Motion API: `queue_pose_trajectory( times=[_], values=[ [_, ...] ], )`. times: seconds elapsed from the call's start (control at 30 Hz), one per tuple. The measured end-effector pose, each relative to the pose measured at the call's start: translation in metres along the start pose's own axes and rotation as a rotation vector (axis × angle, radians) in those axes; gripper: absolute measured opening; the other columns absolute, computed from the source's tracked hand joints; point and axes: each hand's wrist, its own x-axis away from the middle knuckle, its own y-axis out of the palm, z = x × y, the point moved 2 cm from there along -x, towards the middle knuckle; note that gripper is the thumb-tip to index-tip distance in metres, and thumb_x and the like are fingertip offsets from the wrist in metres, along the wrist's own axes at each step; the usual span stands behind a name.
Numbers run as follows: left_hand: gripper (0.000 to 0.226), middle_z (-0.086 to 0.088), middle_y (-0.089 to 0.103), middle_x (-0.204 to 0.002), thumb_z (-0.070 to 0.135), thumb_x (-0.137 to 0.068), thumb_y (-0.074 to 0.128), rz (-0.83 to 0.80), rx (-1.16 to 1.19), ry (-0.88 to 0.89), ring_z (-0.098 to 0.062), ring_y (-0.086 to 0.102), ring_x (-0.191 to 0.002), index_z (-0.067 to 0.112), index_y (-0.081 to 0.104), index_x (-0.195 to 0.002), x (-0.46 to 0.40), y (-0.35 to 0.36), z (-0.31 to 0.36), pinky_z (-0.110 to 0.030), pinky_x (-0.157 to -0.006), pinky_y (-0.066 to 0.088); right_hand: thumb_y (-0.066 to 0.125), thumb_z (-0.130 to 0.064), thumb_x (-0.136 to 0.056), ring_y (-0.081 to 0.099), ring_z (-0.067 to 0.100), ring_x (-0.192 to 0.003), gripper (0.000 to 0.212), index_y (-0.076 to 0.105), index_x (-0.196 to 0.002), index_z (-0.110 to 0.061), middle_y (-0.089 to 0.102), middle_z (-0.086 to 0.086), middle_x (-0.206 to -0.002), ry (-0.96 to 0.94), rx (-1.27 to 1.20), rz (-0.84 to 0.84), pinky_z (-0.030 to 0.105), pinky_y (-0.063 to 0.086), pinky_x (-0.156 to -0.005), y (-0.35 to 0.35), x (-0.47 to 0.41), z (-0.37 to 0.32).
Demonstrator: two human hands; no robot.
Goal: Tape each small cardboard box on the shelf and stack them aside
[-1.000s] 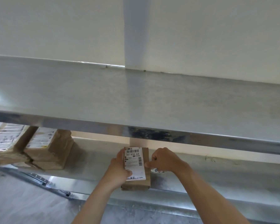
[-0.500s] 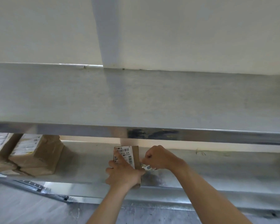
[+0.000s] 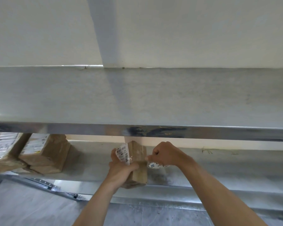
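The place looks like a storeroom or a parcel-packing area. A two-tier stainless steel shelf (image 3: pixel 137 98) runs along a plain cream wall (image 3: pixel 186 30), its metal scuffed and stained near the front rim. On the lower tier, at the left, brown cardboard parcels (image 3: pixel 46 154) lie stacked, each bearing a white printed shipping label (image 3: pixel 33 145) with barcodes. A roll of clear packing tape (image 3: pixel 155 165) sits on the same tier. Below the shelf lies a grey floor (image 3: pixel 31 207).

steel shelf (image 3: pixel 219 170), seemingly four boxes (image 3: pixel 44 154)
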Motion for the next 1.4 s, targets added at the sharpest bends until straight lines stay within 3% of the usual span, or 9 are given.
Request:
queue_pose_trajectory(
  times=[0.17,0.47,0.67,0.8,0.87,0.93,1.03,1.2,1.4],
  values=[
    [0.097,0.003,0.054,-0.123,0.031,-0.064,0.082,-0.159,0.233,0.022,-0.017,0.059,-0.110,0.038,0.017,-0.137,0.003,0.001,-0.003,-0.030,-0.079,0.054,0.074,-0.061,-0.078,0.049,0.010,-0.047,0.059,0.068,-0.065,-0.004,0.063,0.014,-0.058,0.001,-0.001,0.018,0.028,0.044,-0.056,-0.003,0.001,0.000],
    [0.093,-0.015,0.063,-0.124,0.034,-0.056,0.078,-0.197,0.481,-0.112,-0.035,0.066,-0.107,0.032,0.031,-0.136,-0.003,0.002,-0.025,-0.042,-0.072,0.057,0.074,-0.061,-0.078,0.052,0.011,-0.047,0.059,0.068,-0.064,-0.004,0.062,0.008,-0.056,0.002,0.134,0.033,0.026,0.045,-0.057,0.006,-0.005,-0.013],
    [0.102,-0.005,0.061,-0.129,0.060,-0.055,0.083,-0.228,0.113,-0.031,-0.023,0.070,-0.105,0.027,0.041,-0.141,-0.013,-0.030,-0.020,-0.042,-0.086,0.061,0.073,-0.064,-0.077,0.051,0.010,-0.046,0.064,0.063,-0.061,-0.004,0.059,0.002,-0.053,0.024,0.119,0.013,0.027,0.047,-0.058,0.013,-0.008,-0.016],
    [0.081,0.004,0.055,-0.124,0.029,-0.089,0.075,-0.174,-0.179,0.064,-0.012,0.061,-0.100,0.031,0.020,-0.149,-0.010,-0.041,-0.001,-0.024,-0.078,0.058,0.071,-0.059,-0.082,0.052,0.012,-0.048,0.060,0.063,-0.060,-0.005,0.060,0.005,-0.055,-0.018,0.107,0.006,0.023,0.045,-0.057,0.021,-0.008,-0.033],
    [0.072,0.004,0.054,-0.126,0.040,-0.093,0.062,-0.071,-0.348,0.143,-0.013,0.058,-0.104,0.027,0.020,-0.149,-0.001,-0.026,0.013,-0.028,-0.091,0.054,0.070,-0.056,-0.084,0.055,0.011,-0.048,0.053,0.066,-0.058,-0.010,0.063,0.002,-0.055,-0.013,0.107,0.004,0.016,0.042,-0.053,0.020,-0.006,-0.037],
    [0.102,-0.010,0.045,-0.140,0.060,-0.081,0.059,-0.043,-0.421,0.086,-0.029,0.052,-0.123,0.024,-0.001,-0.156,0.006,-0.002,0.018,-0.039,-0.105,0.046,0.071,-0.052,-0.083,0.057,0.009,-0.047,0.048,0.068,-0.059,-0.011,0.064,0.000,-0.054,0.000,0.100,-0.003,0.015,0.041,-0.052,0.018,-0.005,-0.039],
    [0.137,-0.018,0.029,-0.140,0.067,-0.067,0.069,0.057,-0.538,-0.033,-0.039,0.039,-0.129,0.021,-0.028,-0.152,0.015,0.020,0.021,-0.043,-0.101,0.043,0.073,-0.045,-0.081,0.052,0.008,-0.045,0.045,0.058,-0.049,-0.017,0.056,-0.004,-0.048,0.005,0.084,-0.012,0.018,0.040,-0.052,0.017,-0.005,-0.040],
    [0.124,-0.013,0.033,-0.133,0.069,-0.074,0.063,0.169,-0.531,0.009,-0.041,0.050,-0.119,0.027,-0.020,-0.155,0.014,0.019,0.019,-0.047,-0.096,0.047,0.069,-0.043,-0.083,0.058,0.008,-0.060,0.035,0.065,-0.061,-0.017,0.063,-0.005,-0.064,-0.045,0.091,-0.053,0.026,0.049,-0.061,0.017,-0.008,-0.032],
    [0.122,-0.012,0.036,-0.132,0.065,-0.070,0.070,0.168,-0.435,0.035,-0.040,0.056,-0.113,0.035,-0.013,-0.154,0.012,0.006,0.013,-0.046,-0.093,0.051,0.072,-0.036,-0.083,0.061,0.007,-0.052,0.039,0.057,-0.050,-0.021,0.061,-0.005,-0.054,-0.100,0.010,-0.036,0.024,0.051,-0.060,0.016,-0.009,-0.033]
  ],
)
